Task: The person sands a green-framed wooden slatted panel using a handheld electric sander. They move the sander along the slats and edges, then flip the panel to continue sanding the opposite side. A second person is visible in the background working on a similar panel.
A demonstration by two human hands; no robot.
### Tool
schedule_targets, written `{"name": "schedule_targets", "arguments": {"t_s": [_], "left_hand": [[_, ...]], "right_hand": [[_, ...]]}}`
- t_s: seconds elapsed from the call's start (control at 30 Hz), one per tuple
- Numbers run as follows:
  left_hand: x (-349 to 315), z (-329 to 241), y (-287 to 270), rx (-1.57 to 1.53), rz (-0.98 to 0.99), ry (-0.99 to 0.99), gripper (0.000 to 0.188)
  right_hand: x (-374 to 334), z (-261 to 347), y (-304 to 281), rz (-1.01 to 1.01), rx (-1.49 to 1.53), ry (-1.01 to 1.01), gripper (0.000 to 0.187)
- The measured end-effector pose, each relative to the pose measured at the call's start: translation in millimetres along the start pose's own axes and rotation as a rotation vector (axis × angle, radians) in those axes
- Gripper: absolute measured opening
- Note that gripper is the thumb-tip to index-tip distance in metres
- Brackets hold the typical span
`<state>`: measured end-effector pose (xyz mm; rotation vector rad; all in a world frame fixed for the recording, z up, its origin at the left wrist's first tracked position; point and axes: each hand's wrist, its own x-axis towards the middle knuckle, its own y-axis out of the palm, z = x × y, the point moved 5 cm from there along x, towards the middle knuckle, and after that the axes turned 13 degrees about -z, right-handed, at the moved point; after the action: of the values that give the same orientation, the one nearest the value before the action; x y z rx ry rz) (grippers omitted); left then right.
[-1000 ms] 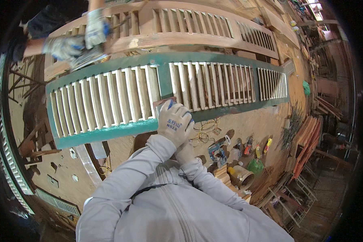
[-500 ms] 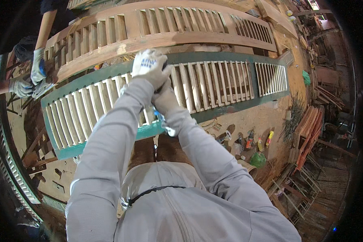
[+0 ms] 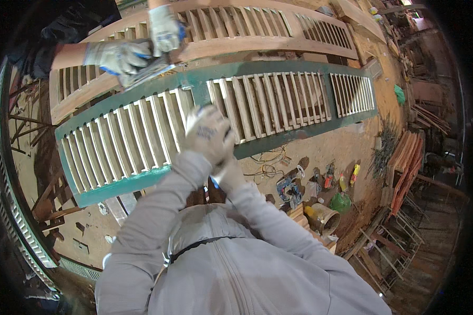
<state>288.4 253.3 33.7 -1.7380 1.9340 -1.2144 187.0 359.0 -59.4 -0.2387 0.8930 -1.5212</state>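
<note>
A long green shutter (image 3: pixel 297 139) with pale bare slats lies across in front of me. Over its crossbar, between two slat sections, my left hand (image 3: pixel 210 134) in a white glove is closed. My right hand (image 3: pixel 227 174), also gloved, sits just behind and below it at the shutter's near edge, fingers curled. Both hands seem to grip one thing, which they hide. Worn green paint shows on the crossbar (image 3: pixel 197 86) beyond them.
Beyond lies a bare wooden louvred shutter (image 3: pixel 236 48). A co-worker's gloved hands (image 3: pixel 136 55) press a flat tool (image 3: pixel 144 75) near its edge. A blue power tool (image 3: pixel 289 190), a bucket (image 3: pixel 323 218), bottles (image 3: pixel 355 174) and stacked planks (image 3: pixel 404 168) stand right.
My two hands have drawn back toward me from the green shutter's far edge to its near side. The co-worker's hands have moved right, to between the two shutters.
</note>
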Motion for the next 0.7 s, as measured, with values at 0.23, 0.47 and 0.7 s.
{"name": "schedule_targets", "arguments": {"t_s": [0.23,0.47,0.7], "left_hand": [[-44,-43,-6,0.037,0.055,-0.006,0.028],[-30,-46,-3,0.047,0.11,0.022,0.025],[23,-11,-3,0.036,0.004,0.053,0.024]], "right_hand": [[-63,-25,-32,0.102,-0.011,-0.011,0.06],[-55,-33,-27,0.148,0.097,-0.024,0.054],[3,-1,-9,-0.02,0.022,-0.099,0.063]]}}
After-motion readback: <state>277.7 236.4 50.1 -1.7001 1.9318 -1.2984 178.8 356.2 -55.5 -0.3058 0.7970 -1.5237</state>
